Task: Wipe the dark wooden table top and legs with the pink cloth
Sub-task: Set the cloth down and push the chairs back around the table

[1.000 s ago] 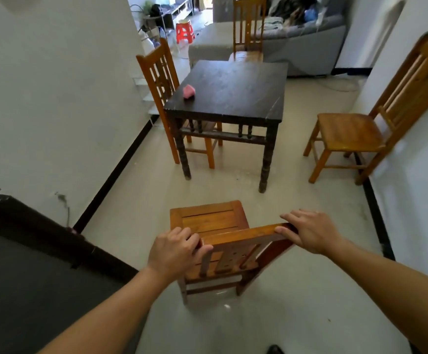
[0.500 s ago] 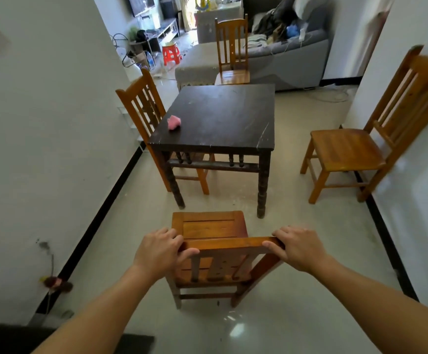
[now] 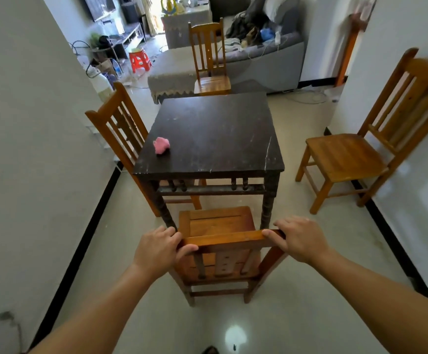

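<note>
Left hand (image 3: pixel 160 247): wraps the left end of the near chair's top rail, fingers curled over the front and thumb along the underside.
Right hand (image 3: pixel 298 238): grips the right end of the same rail, fingers bent over its top edge.
Near chair (image 3: pixel 219 222): stands just in front of the table's near edge, its seat facing the table and reaching in between the two near legs.
Near table legs (image 3: pixel 268 200): turned dark posts either side of the chair seat, half screened by it.
Pink cloth (image 3: pixel 161 146): lies bunched on the table top by the left edge, towards the near left corner, with neither hand on it.
Table (image 3: pixel 212 129): dark and square, its top scuffed, with a pale scratch along the right side.
Left chair (image 3: pixel 117 123): tucked close against the table's left side.
Right chair (image 3: pixel 345 154): well apart from the table's right side, against the wall.
Far chair (image 3: pixel 209 60): behind the table's far edge.
Sofa (image 3: pixel 271 62): beyond the far chair, piled with clutter.
Stage, as I judge it: wiping not begun; both hands are busy with the chair.
Risk, knock: pushing the chair further in could drive its seat into a table leg and jolt the table.
Risk, access: left where it stands, the chair blocks the near legs, so they may get skipped.
Risk, cloth: it sits close to the left edge, so a careless grab could sweep it down beside the left chair.
</note>
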A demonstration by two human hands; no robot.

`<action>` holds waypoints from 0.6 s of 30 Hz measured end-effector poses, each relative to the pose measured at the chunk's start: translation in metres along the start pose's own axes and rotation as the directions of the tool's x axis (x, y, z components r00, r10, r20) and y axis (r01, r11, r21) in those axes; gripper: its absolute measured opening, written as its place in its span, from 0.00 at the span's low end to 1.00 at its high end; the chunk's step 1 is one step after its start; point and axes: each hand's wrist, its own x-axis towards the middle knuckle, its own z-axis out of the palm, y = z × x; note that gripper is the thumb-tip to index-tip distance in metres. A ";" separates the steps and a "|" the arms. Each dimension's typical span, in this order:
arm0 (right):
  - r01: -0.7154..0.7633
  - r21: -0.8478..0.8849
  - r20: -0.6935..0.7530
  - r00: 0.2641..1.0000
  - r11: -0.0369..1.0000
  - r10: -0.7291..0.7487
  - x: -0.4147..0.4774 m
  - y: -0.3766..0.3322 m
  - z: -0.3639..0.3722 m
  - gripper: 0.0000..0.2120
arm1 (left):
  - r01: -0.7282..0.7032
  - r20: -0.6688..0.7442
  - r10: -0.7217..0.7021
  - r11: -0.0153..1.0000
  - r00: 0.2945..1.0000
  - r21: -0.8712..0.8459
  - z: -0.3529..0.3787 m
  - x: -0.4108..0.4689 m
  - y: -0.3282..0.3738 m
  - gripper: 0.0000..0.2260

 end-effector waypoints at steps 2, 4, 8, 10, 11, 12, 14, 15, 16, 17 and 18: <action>-0.031 -0.012 0.005 1.000 0.999 0.031 0.024 -0.010 0.003 0.35 | -0.028 -0.012 0.028 0.999 1.000 -0.019 0.010 0.014 -0.025 0.28; -0.080 -0.014 0.013 0.997 0.997 0.081 0.043 -0.018 0.007 0.35 | -0.067 -0.025 0.066 0.997 0.998 -0.038 0.021 0.027 -0.047 0.27; -0.134 -0.037 0.029 0.990 0.990 0.135 0.075 -0.034 0.011 0.37 | -0.106 -0.037 0.104 0.993 0.994 -0.055 0.039 0.053 -0.085 0.27; -0.151 -0.032 0.030 0.988 0.988 0.152 0.089 -0.044 0.015 0.36 | -0.107 -0.037 0.105 0.992 0.994 -0.061 0.048 0.060 -0.102 0.27; -0.160 -0.025 0.026 0.987 0.987 0.161 0.096 -0.048 0.017 0.35 | -0.112 -0.043 0.109 0.991 0.993 -0.068 0.053 0.064 -0.110 0.27; -0.172 -0.017 0.025 0.985 0.985 0.172 0.102 -0.051 0.018 0.35 | -0.118 -0.050 0.114 0.990 0.992 -0.078 0.057 0.066 -0.116 0.27; -0.194 -0.011 0.030 0.981 0.981 0.194 0.111 -0.053 0.021 0.36 | -0.129 -0.055 0.125 0.988 0.991 -0.089 0.063 0.071 -0.126 0.26; -0.204 -0.014 0.031 0.978 0.979 0.205 0.115 -0.053 0.022 0.37 | -0.141 -0.056 0.136 0.986 0.989 -0.087 0.066 0.075 -0.129 0.26; -0.210 -0.015 0.032 0.977 0.978 0.211 0.118 -0.053 0.023 0.37 | -0.151 -0.054 0.146 0.985 0.988 -0.089 0.067 0.079 -0.132 0.26; -0.209 -0.018 0.038 0.977 0.978 0.210 0.122 -0.053 0.023 0.37 | -0.152 -0.053 0.147 0.984 0.988 -0.092 0.069 0.083 -0.135 0.26; -0.206 -0.026 0.048 0.977 0.978 0.208 0.128 -0.055 0.023 0.37 | -0.145 -0.052 0.140 0.985 0.989 -0.098 0.070 0.086 -0.139 0.26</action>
